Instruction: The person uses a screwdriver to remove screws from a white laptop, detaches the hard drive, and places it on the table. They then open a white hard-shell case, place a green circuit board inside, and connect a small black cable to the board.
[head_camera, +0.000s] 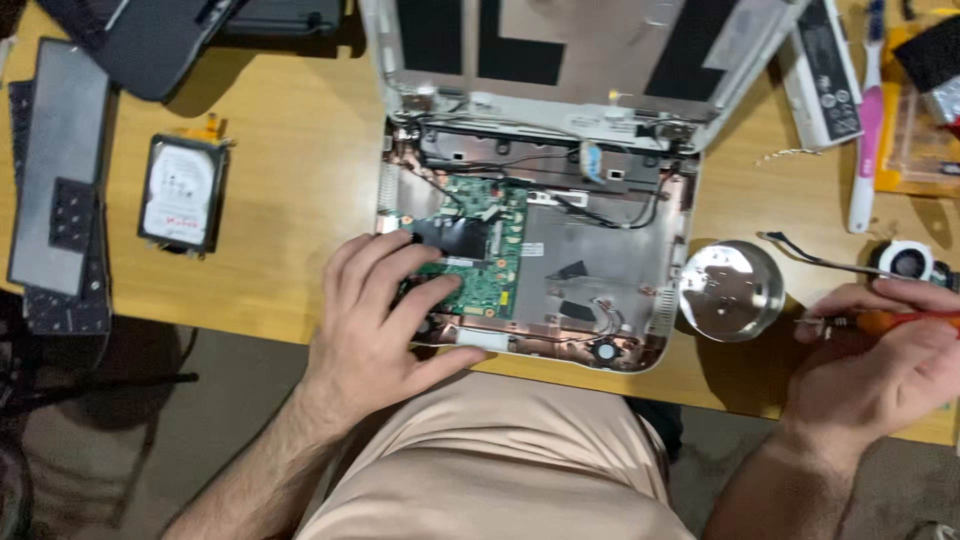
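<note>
Fingers of the left hand (385, 315) lay spread wide on the green circuit board (480, 250), pressing it flat, probably to steady it inside the opened laptop shell (610, 270). That board sat in the left half of the shell, its long side running away from the person toward the hinge. Over at the table's right edge, the right hand (870, 355) was closed around an orange-handled screwdriver (880, 321), held low and nearly level, shaft pointing left toward the round metal dish (731, 290) just beside it. The dish stood close to the shell, likely kept handy for loose parts, though nothing could be made out inside it. A hard drive (182, 195) lay well apart on the left of the wooden table (290, 180).
</note>
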